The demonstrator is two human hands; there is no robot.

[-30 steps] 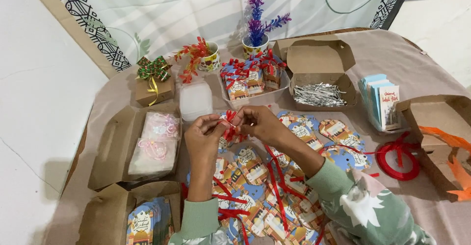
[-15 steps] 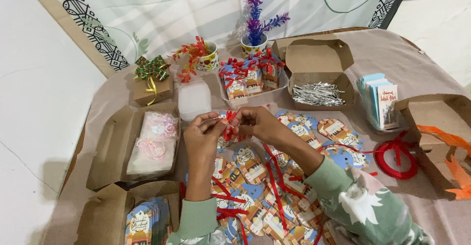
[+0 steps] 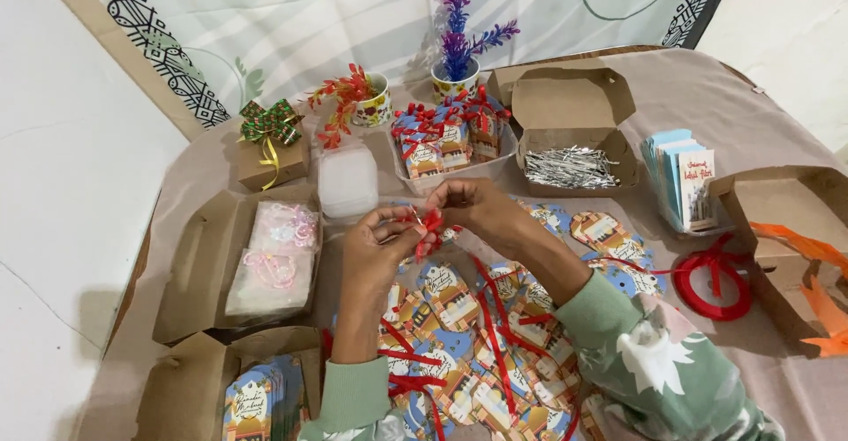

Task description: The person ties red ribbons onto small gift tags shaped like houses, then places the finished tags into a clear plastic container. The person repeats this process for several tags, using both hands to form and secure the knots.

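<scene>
So I had both hands up over the desk (image 3: 707, 87), left hand (image 3: 375, 251) and right hand (image 3: 481, 211) both pinching a little red ribbon bow (image 3: 430, 224), just in front of the clear tray of finished tags (image 3: 446, 140), above the loose tags (image 3: 459, 353).

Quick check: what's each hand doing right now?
Left hand: closed, pinching the red ribbon bow.
Right hand: closed, pinching the same bow.
</scene>
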